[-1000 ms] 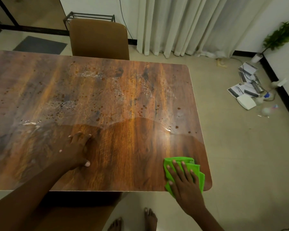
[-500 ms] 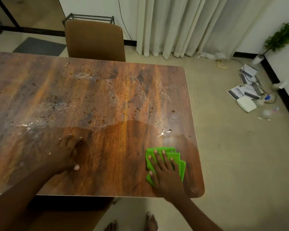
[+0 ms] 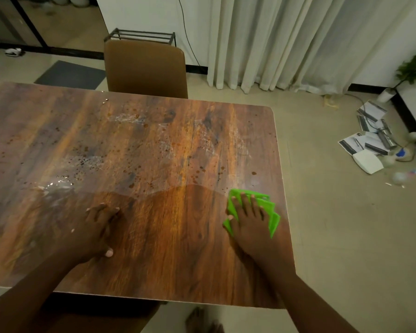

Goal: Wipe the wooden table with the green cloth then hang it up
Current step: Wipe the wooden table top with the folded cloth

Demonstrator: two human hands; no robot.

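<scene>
The wooden table [image 3: 168, 145] fills the left and middle of the head view, speckled with dark drops and pale smears across its far half; the near half looks darker and wiped. A folded green cloth [image 3: 270, 212] lies near the table's right edge. My right hand [image 3: 249, 217] presses flat on top of it, fingers spread, covering most of the cloth. My left hand [image 3: 96, 227] rests palm down on the bare wood at the near left, holding nothing.
A brown chair [image 3: 145, 68] stands at the table's far side, with a metal rack [image 3: 142, 36] behind it. Curtains [image 3: 298, 39] hang at the back. Papers and small items [image 3: 370, 140] litter the floor at right, near a potted plant [image 3: 411, 70].
My right hand has pushed the green cloth away from the near right corner, farther up the table along its right edge. My left hand has stayed planted on the wood.
</scene>
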